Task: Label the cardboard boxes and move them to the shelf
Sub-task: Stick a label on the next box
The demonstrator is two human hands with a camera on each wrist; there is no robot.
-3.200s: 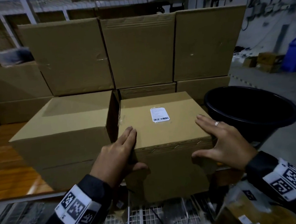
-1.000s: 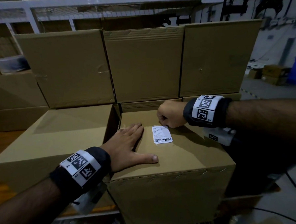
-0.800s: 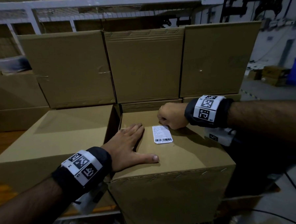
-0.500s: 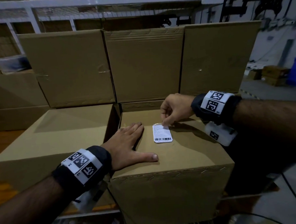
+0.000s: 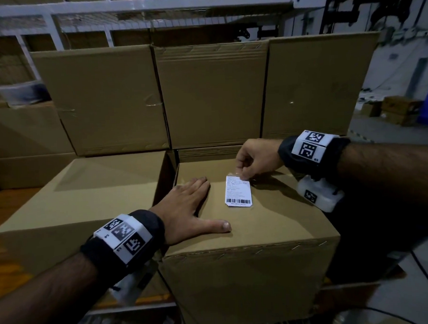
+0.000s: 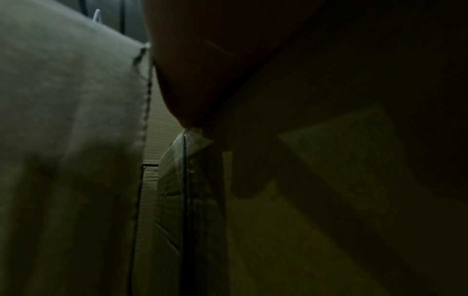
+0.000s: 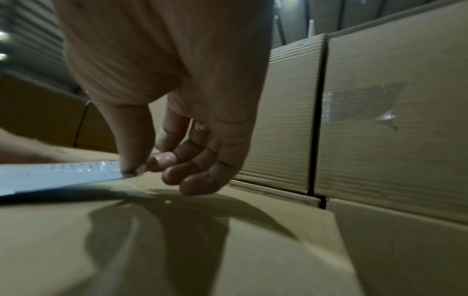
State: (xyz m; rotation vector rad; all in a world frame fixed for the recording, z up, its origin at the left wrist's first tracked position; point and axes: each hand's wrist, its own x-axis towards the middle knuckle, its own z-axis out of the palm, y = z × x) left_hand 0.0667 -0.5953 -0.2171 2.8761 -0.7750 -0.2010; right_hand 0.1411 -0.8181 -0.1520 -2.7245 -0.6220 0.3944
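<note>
Cardboard box (image 5: 248, 224), closed, front and centre on the lower shelf (image 5: 2, 205), just beside a wider box (image 5: 85, 193) on its left and in front of a stacked row of boxes (image 5: 212, 95). Label (image 5: 238, 191): white slip with barcode at its near end, on the box top; its far end appears raised off the cardboard in the right wrist view. Right hand (image 5: 255, 157): thumb and forefinger of the grip pinched together on the label's far edge, remaining fingers (image 7: 200, 180) loosely curled above the cardboard. Left hand (image 5: 190, 210): grip spread flat, palm down on the box top to the label's left, thumb out toward the near edge, bracing the box. Step in hand, as judged: labelling, with the slip being adjusted or peeled at its far edge; which, cannot be told. Next move calls for laying the lifted end down square and smoothing it flat before any carrying.
</note>
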